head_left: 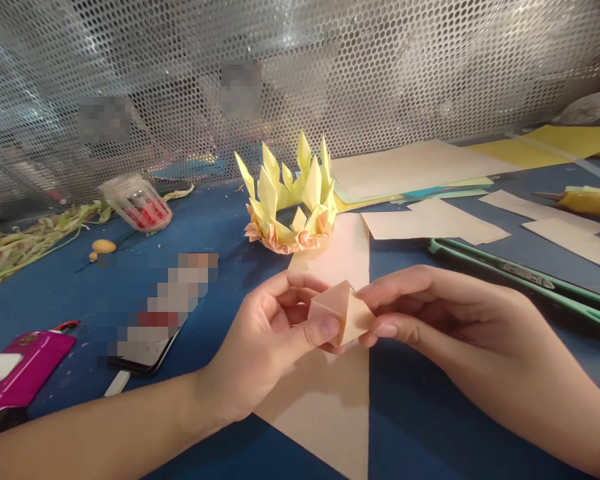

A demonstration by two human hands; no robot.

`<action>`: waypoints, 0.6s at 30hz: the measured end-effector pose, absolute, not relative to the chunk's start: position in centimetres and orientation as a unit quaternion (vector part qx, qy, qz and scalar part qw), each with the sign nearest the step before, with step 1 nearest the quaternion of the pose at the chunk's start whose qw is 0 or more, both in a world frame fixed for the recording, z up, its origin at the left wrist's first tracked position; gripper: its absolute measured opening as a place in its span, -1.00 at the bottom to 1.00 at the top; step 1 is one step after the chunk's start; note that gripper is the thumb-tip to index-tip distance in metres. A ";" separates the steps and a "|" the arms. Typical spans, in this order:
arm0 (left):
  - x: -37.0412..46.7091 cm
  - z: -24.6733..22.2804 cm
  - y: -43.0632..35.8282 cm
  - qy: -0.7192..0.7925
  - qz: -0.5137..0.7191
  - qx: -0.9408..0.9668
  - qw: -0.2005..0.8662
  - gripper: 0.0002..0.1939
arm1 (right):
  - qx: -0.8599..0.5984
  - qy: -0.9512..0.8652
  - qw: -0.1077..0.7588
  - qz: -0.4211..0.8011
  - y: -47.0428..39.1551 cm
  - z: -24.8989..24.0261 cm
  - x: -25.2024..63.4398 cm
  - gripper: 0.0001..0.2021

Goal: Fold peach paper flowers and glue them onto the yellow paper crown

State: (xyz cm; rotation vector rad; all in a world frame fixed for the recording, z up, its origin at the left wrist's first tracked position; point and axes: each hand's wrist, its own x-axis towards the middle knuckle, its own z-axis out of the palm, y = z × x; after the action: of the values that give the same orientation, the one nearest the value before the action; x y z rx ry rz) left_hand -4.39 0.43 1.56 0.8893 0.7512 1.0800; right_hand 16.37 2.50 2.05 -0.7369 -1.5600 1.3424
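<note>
A small folded piece of pale peach paper (344,310) is held up between both hands, above a long peach sheet (325,400) on the blue table. My left hand (285,327) pinches its left side, thumb across the front face. At its right corner, my right hand (410,320) grips the paper between thumb and fingertips. Just beyond the hands stands a crown-like ring of folded paper (313,190), with yellow points rising from a peach, petal-like base.
Green scissors or tongs (510,270) lie at the right, near cut peach pieces (440,220). A phone (147,363), a magenta tool (35,370) and a tilted jar (137,203) are at the left. A perforated metal screen (380,73) stands behind.
</note>
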 end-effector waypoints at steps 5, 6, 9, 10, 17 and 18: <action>-4.4 1.5 0.4 0.346 0.485 0.405 0.693 -0.78 | -0.297 -0.637 0.457 0.545 2.4 2.0 16.6 -0.82; -4.4 1.4 0.4 0.353 0.485 0.407 0.689 -0.77 | -0.300 -0.640 0.456 0.541 2.4 2.0 16.6 -0.82; -4.2 1.4 0.2 0.374 0.476 0.404 0.685 -0.71 | -0.316 -0.656 0.449 0.518 2.5 1.9 16.7 -0.86; -4.2 1.4 0.2 0.379 0.471 0.404 0.687 -0.67 | -0.321 -0.663 0.447 0.508 2.5 1.9 16.7 -0.86; -4.2 1.8 -0.1 0.417 0.458 0.419 0.664 -0.54 | -0.299 -0.725 0.404 0.471 2.9 2.0 16.7 -0.78; -4.2 1.8 -0.1 0.424 0.459 0.422 0.657 -0.56 | -0.296 -0.729 0.397 0.473 3.0 2.1 16.7 -0.77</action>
State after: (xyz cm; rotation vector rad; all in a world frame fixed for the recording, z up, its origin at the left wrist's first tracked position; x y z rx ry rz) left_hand -4.19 -0.12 1.82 0.9554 0.9608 1.0392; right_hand 16.69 2.95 2.05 -0.7489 -1.8460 1.1984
